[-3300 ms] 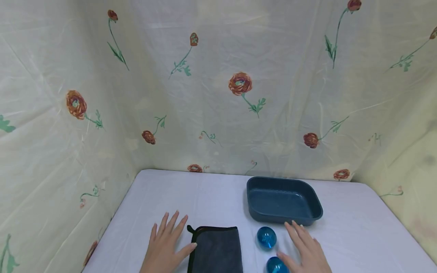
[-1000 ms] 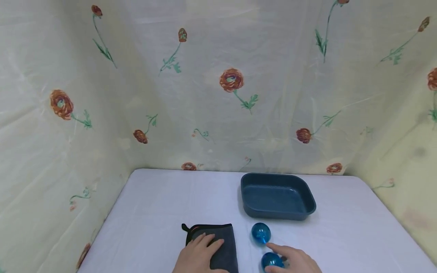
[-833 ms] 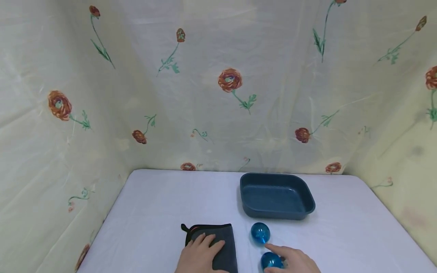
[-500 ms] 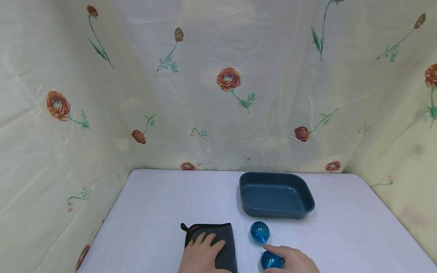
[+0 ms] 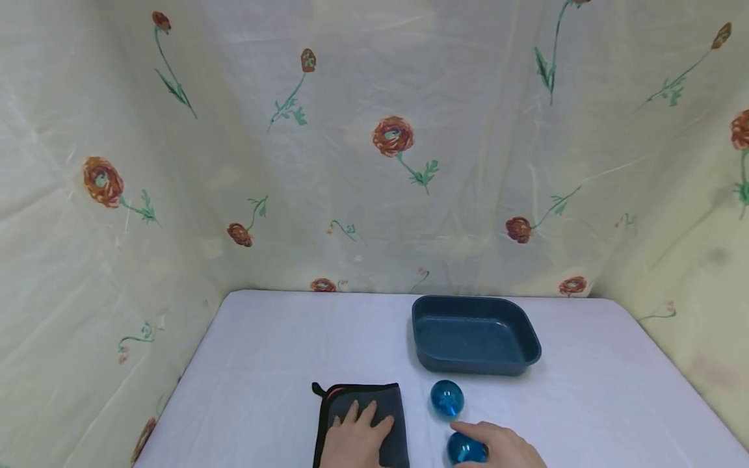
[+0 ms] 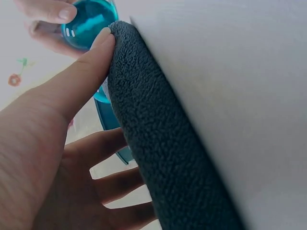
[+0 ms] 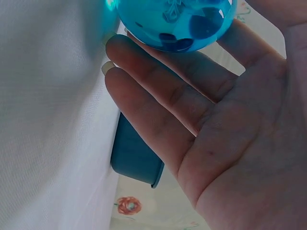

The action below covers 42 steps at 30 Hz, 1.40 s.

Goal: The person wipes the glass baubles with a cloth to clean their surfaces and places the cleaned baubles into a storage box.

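My left hand [image 5: 354, 439] rests on a folded dark grey cloth [image 5: 395, 426] with a black edge and a small corner loop. Its fingers are spread over the cloth's top; the left wrist view shows the thumb against the fuzzy pile [image 6: 148, 115]. To the right, my right hand [image 5: 500, 447] holds the nearer of two clear blue balls [image 5: 465, 448], with index finger and thumb on either side of it. Seen from the right wrist, this ball [image 7: 177, 19] sits against the fingers, close to the tabletop. The other blue ball [image 5: 447, 398] lies just beyond the right index fingertip.
A dark blue rectangular dish [image 5: 476, 364] stands behind the balls, toward the back right of the white table [image 5: 281, 344]. A flower-printed curtain [image 5: 328, 162] encloses the back and both sides.
Since the oldest frame, my left hand has moved right onto the cloth and my right hand has come down around the nearer ball. Lately the left hand has shifted slightly right; the balls stay put.
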Motion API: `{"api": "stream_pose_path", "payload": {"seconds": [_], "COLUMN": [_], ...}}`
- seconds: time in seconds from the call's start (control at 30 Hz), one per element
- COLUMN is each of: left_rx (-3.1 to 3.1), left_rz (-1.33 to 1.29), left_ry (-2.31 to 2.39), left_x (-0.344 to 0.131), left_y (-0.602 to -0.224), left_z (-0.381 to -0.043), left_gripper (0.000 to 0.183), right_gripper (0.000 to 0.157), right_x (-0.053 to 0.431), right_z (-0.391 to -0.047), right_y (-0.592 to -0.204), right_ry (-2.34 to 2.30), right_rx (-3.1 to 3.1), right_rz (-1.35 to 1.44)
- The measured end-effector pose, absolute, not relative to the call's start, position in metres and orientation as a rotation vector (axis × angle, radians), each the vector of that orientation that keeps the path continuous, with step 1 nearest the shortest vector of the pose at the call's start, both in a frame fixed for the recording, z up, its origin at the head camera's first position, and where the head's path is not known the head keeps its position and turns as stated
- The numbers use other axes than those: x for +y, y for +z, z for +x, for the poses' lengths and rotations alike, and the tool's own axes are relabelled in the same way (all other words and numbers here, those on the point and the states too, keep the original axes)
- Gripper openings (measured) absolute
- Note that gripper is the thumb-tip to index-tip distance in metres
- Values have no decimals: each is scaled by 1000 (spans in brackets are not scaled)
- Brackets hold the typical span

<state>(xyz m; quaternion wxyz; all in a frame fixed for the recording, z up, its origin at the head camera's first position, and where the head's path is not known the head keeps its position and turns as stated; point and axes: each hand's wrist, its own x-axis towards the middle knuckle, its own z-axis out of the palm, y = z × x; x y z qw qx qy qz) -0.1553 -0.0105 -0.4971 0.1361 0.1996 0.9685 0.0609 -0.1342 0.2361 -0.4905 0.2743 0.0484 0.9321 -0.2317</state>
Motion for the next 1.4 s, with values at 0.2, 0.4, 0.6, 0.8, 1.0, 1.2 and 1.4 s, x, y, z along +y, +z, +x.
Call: {"api": "stream_pose_path", "payload": {"seconds": [0.2, 0.4, 0.6, 0.8, 1.0, 1.2, 1.4], "left_rx": [2787, 2791, 2780, 2797, 2836, 2861, 2886], "left_rz": [564, 565, 544, 552, 650, 699, 653], "left_ry": [151, 135, 129, 161, 217, 268, 354], "left_x": [-7, -2, -1, -1, -4, -6, -8], "left_y": [-495, -494, -495, -496, -498, -497, -497], "left_z": [-155, -155, -156, -156, -156, -154, -154], "left_gripper": [86, 84, 81, 77, 60, 52, 45], "right_gripper": [66, 78, 79, 73, 72, 64, 64], "right_x": [236, 235, 234, 231, 231, 232, 233], "right_z": [-134, -133, -132, -133, -134, -133, -133], "right_y": [-490, -489, -487, -486, -486, -482, -483], "right_ry": [-632, -637, -630, -587, -579, -618, -669], "right_rx": [2503, 2502, 2514, 2533, 2542, 2556, 2619], "right_rz": [124, 122, 93, 94, 97, 106, 69]}}
